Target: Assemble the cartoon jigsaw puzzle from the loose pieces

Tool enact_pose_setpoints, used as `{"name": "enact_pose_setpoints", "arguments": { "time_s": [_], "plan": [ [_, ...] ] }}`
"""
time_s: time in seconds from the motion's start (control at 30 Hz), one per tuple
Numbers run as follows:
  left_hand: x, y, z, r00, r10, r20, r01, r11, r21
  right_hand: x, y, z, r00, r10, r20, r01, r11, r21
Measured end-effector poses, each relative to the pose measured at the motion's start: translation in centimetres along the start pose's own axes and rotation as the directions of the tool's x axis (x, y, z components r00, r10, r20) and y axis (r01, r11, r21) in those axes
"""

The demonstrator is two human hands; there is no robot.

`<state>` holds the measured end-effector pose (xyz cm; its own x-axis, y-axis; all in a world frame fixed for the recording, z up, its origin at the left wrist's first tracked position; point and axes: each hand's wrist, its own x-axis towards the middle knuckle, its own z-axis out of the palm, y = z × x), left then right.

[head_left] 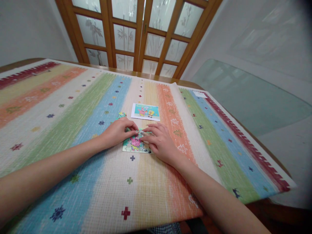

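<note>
A small jigsaw puzzle [134, 145] with pink and teal cartoon print lies flat on the striped tablecloth [114, 182]. At its upper left edge is my left hand [122, 130], thumb and forefinger pinched together on what seems to be a puzzle piece, mostly hidden by the fingers. My right hand [161, 140] rests over the puzzle's right side, its fingers stretched out and apart, fingertips touching the surface. That hand covers the right part of the puzzle. Just beyond my left hand sits a little pile of loose puzzle pieces [122, 114].
Behind the puzzle lies a printed cartoon picture [146, 112] on white paper. A small white paper [200, 94] is at the far right of the table. Wooden doors with frosted panes [125, 38] stand beyond the table, and a glass panel [243, 94] is at the right.
</note>
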<state>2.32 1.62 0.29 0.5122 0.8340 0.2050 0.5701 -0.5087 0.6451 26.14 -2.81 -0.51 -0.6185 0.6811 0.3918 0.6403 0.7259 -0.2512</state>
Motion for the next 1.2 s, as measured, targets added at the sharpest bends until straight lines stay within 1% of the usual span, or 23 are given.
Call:
{"name": "enact_pose_setpoints", "arguments": {
  "time_s": [0.23, 0.37, 0.57, 0.73, 0.87, 0.93, 1.2],
  "plan": [
    [0.2, 0.3, 0.7, 0.999, 0.041, -0.015, -0.041, 0.998, 0.039, 0.1, -1.1, -0.4, 0.996, 0.019, 0.092, -0.009, 0.994, -0.108],
    [0.1, 0.0, 0.8, 0.998, 0.058, -0.005, -0.058, 0.998, 0.036, 0.1, -1.3, -0.4, 0.995, 0.029, 0.097, -0.017, 0.992, -0.123],
    [-0.1, 0.0, 1.2, 0.997, 0.071, -0.036, -0.07, 0.997, 0.03, 0.1, -1.2, -0.4, 0.995, 0.023, 0.1, -0.011, 0.992, -0.123],
    [0.0, -0.1, 1.2, 0.996, 0.087, -0.038, -0.085, 0.995, 0.048, 0.1, -1.3, -0.5, 0.993, 0.017, 0.114, -0.004, 0.993, -0.12],
    [0.1, -0.2, 1.1, 0.984, 0.169, -0.057, -0.16, 0.978, 0.136, 0.2, -1.3, -0.5, 0.993, 0.02, 0.114, -0.006, 0.993, -0.119],
    [0.1, -0.3, 1.1, 0.98, 0.188, -0.068, -0.172, 0.965, 0.196, 0.2, -1.4, -0.5, 0.993, 0.022, 0.116, -0.008, 0.993, -0.12],
    [0.1, -1.0, 1.5, 0.989, 0.145, -0.036, -0.131, 0.956, 0.264, 0.2, -1.5, -0.5, 0.991, 0.041, 0.131, -0.025, 0.993, -0.119]
  ]
}}
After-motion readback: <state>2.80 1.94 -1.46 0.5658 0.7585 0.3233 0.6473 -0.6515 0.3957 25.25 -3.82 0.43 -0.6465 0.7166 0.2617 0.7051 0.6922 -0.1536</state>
